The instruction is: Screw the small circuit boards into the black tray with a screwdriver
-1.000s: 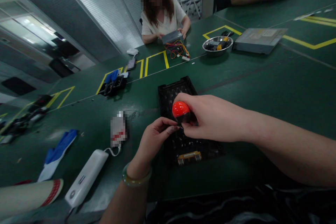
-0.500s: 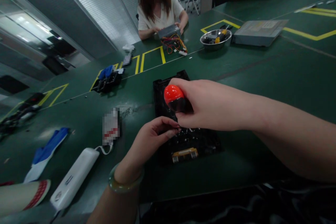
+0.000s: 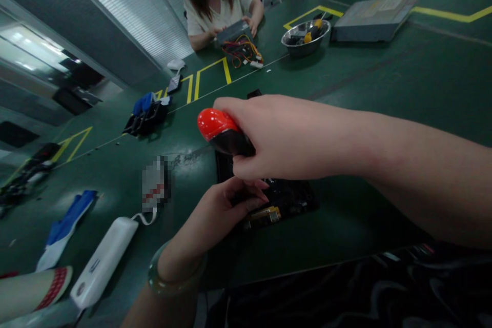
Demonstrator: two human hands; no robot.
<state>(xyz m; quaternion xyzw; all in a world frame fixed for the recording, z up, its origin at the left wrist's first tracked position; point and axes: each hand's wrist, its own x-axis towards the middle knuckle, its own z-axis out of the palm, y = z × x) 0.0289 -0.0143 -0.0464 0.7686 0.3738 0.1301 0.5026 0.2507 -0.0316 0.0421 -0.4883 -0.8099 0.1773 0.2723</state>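
Note:
My right hand point(image 3: 269, 136) is wrapped round a red and black handled tool point(image 3: 219, 130), whose far end is hidden behind the fingers. Beneath both hands lies a black device panel point(image 3: 295, 195) with small bright specks and a gold-coloured connector point(image 3: 265, 216) near its lower edge. Just below the right hand, my left hand point(image 3: 223, 210) has its thumb and fingertips pinched together over the panel; whatever is between them is too small to make out.
Across the green table point(image 3: 365, 82) a person handles a grey box with coloured wires point(image 3: 244, 48). A metal bowl of tools point(image 3: 303, 43) and a flat grey case point(image 3: 376, 18) stand at the back right. At left lie a white power strip point(image 3: 105, 261) and blue-white gloves point(image 3: 67, 228).
The red and black handle has tilted over to the left in my right hand, showing more of its side. My left fingertips have come lower over the panel, closer to the connector. The camera view has shifted.

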